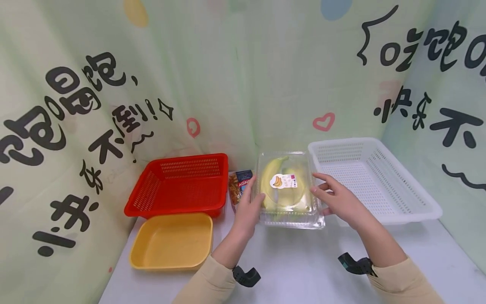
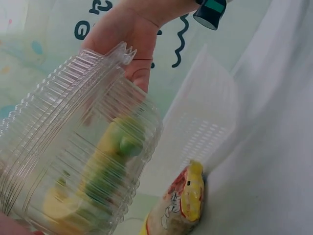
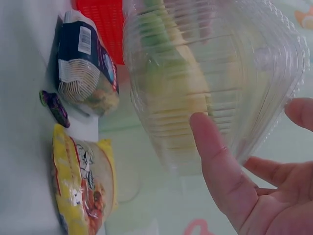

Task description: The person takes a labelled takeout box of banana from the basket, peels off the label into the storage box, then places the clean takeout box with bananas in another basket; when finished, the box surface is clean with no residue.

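Head view, with clock positions read around the clear container: this lidded plastic box, raised above the white table, encloses bananas and bears a printed label on its lid. At 8 o'clock the left hand grips the side, its thumb lying along the near edge; at 3 o'clock the right hand holds the opposite side, fingers and thumb spread moderately wide. Just beside the container, at 9 o'clock, stands a dark packet lettered "AGNE", partly hidden by the left hand. Farther out at 9 o'clock sits a red basket, with a yellow tray at 8 o'clock; a white basket occupies 3 o'clock. Right wrist view, about the frame's centre: a small purple item lies at 9 o'clock and a yellow packet between 7 and 8.
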The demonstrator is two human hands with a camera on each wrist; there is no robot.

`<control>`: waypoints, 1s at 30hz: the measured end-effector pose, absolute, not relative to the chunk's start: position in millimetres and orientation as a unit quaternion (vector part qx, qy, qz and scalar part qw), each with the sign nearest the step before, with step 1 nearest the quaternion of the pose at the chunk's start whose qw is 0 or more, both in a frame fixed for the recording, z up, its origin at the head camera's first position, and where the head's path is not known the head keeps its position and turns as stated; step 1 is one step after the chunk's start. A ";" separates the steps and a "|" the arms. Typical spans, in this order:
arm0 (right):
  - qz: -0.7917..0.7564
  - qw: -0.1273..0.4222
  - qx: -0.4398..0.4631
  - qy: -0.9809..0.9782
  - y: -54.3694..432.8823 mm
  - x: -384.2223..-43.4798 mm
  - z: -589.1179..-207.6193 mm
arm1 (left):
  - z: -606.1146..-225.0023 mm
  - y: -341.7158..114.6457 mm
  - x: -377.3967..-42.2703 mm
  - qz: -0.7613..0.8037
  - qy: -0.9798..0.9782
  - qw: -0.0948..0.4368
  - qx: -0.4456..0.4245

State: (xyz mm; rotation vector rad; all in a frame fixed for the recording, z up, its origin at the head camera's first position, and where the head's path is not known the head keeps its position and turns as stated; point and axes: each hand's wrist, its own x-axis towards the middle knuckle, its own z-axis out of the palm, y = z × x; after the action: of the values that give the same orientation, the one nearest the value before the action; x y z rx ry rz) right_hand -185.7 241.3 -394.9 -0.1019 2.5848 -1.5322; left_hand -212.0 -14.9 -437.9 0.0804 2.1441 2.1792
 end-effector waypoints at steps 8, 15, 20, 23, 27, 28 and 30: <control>-0.553 0.072 -0.069 0.827 234.1 -188.7 -406.8 | -445.3 -40.3 -203.9 0.715 0.698 0.039 0.019; -0.570 0.074 -0.067 0.815 234.8 -196.8 -422.5 | -457.4 -67.1 -204.7 0.715 0.695 0.077 0.022; -0.587 0.088 -0.078 0.801 233.5 -202.1 -433.0 | -461.7 -81.9 -207.9 0.711 0.694 0.100 0.051; -0.600 0.098 -0.078 0.790 233.2 -203.1 -435.4 | -461.8 -87.8 -208.5 0.702 0.700 0.110 0.070; -0.614 0.113 -0.073 0.778 234.4 -204.8 -434.8 | -462.4 -94.2 -208.9 0.693 0.703 0.133 0.090; -0.613 0.117 -0.073 0.778 234.9 -205.4 -434.6 | -463.1 -95.9 -209.2 0.690 0.704 0.142 0.089; -0.606 0.124 -0.079 0.781 235.8 -207.0 -434.5 | -464.6 -99.1 -209.5 0.686 0.703 0.163 0.088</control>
State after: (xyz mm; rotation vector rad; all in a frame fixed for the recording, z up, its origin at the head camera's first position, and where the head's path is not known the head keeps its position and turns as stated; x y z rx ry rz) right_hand -207.0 235.8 -434.5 -0.2307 2.2778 -1.7673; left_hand -209.5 -99.1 -464.6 0.2516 2.0060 1.9581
